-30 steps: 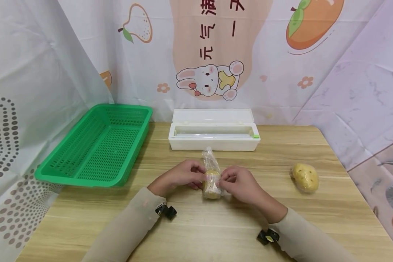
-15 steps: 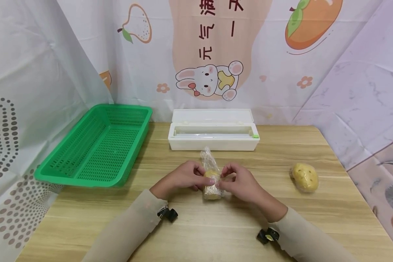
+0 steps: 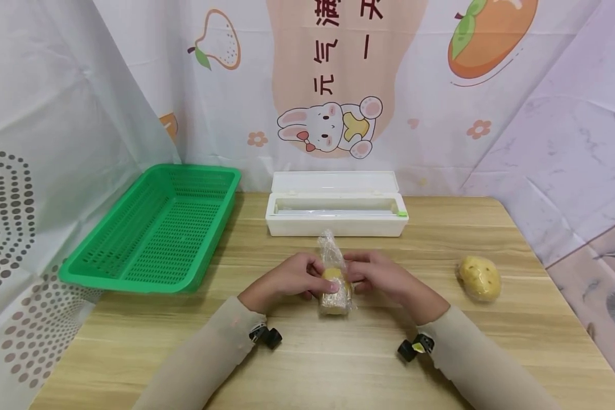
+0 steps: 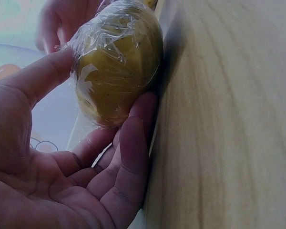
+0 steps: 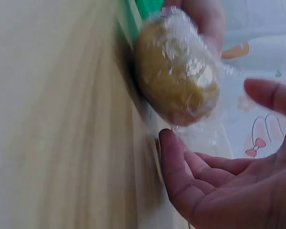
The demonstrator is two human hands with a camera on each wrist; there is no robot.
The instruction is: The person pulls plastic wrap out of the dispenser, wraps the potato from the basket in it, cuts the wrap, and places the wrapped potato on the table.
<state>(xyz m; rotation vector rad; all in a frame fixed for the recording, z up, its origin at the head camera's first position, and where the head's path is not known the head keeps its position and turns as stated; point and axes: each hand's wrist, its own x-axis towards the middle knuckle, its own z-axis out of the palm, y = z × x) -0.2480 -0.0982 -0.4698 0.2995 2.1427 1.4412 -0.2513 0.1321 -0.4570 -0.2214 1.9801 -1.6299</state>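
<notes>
A potato (image 3: 333,304) in crinkled cling film stands low at the table's middle, a twisted tail of film (image 3: 330,246) pointing away from me. My left hand (image 3: 293,277) grips it from the left: the thumb presses the film on top, and the other fingers curl against its side and underside in the left wrist view. On the right side, my right hand (image 3: 381,279) is beside the potato with relaxed fingers. The right wrist view shows its thumb well apart from the film and a fingertip (image 5: 168,138) just short of the potato.
Behind the hands stands an open white cling film box (image 3: 335,226) with its lid raised. A green plastic basket (image 3: 212,228) is at the left. Another wrapped potato (image 3: 479,278) lies on the wooden table (image 3: 307,364) at the right. A printed curtain (image 3: 225,102) hangs behind.
My right thumb and finger have let go of the film and spread away from the potato. My left thumb has moved right, onto the film over the potato's top.
</notes>
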